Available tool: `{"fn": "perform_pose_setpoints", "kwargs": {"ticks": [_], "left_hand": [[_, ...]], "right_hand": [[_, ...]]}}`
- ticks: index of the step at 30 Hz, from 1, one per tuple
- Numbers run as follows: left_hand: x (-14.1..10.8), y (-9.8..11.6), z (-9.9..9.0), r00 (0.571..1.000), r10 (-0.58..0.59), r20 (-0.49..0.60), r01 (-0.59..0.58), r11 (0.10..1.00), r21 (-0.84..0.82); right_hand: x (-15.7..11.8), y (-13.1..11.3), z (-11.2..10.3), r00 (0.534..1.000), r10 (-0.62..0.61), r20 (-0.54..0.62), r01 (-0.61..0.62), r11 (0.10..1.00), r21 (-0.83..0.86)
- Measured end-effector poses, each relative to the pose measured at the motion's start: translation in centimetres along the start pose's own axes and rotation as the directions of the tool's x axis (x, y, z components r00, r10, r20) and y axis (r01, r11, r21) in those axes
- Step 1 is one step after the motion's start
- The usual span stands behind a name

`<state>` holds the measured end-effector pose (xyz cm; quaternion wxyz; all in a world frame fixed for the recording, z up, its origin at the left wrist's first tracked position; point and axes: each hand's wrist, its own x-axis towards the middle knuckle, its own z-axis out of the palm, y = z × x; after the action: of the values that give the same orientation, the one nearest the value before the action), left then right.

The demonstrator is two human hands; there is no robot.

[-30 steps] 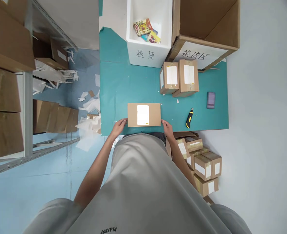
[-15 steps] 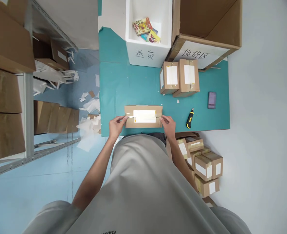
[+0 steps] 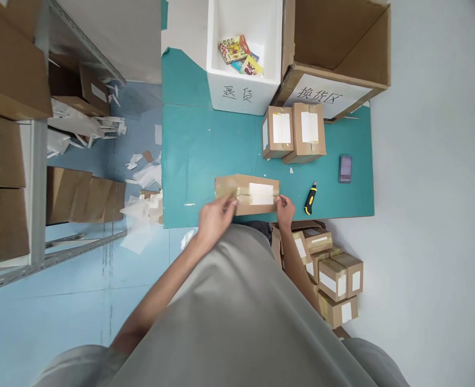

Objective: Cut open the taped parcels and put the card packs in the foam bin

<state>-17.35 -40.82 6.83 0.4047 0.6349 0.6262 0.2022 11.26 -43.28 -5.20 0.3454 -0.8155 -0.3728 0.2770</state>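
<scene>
A long brown cardboard box (image 3: 243, 207) with a white label and clear tape lies near the front edge of the green table. My left hand (image 3: 216, 217) is at the box's left part, its fingers blurred and bent together over the front side; what they grip is too small to make out. At the right end, my right hand (image 3: 286, 209) pinches the box's corner between thumb and fingers. Right of it lies a black and yellow utility knife (image 3: 310, 199). Two taped boxes, one (image 3: 278, 131) beside another (image 3: 309, 131), stand farther back.
Behind stand a white foam bin (image 3: 237, 99) holding colourful packets and a large open carton (image 3: 326, 97). A phone-like object (image 3: 345, 169) lies at the right. Several parcels (image 3: 336, 279) are stacked below the table's right side; a metal shelf (image 3: 38, 188) stands left.
The box has tilted and shifted right. My left hand has moved right, from the box's left end onto its front side. My right hand has stayed at the right end.
</scene>
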Motion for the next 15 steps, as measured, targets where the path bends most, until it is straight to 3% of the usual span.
{"fn": "perform_pose_setpoints", "kwargs": {"ticks": [3, 7, 11, 15], "left_hand": [[-1.5, 4.6, 2.5, 0.955, 0.184, 0.235, -0.207, 0.975, 0.078], [-1.5, 6.7, 4.6, 0.885, 0.266, 0.383, -0.342, 0.929, 0.145], [-1.3, 6.2, 3.3, 0.911, 0.230, 0.341, -0.312, 0.927, 0.209], [-1.5, 4.2, 0.5, 0.964, 0.084, 0.254, -0.152, 0.954, 0.259]], "right_hand": [[1.5, 2.1, -1.4, 0.999, 0.036, -0.004, -0.036, 0.998, -0.053], [2.3, 3.4, -1.8, 0.999, 0.036, 0.008, -0.035, 0.996, -0.077], [1.6, 2.8, -1.6, 1.000, 0.027, 0.003, -0.027, 0.998, -0.049], [0.3, 0.8, -1.2, 0.999, 0.002, 0.037, -0.002, 1.000, 0.012]]}}
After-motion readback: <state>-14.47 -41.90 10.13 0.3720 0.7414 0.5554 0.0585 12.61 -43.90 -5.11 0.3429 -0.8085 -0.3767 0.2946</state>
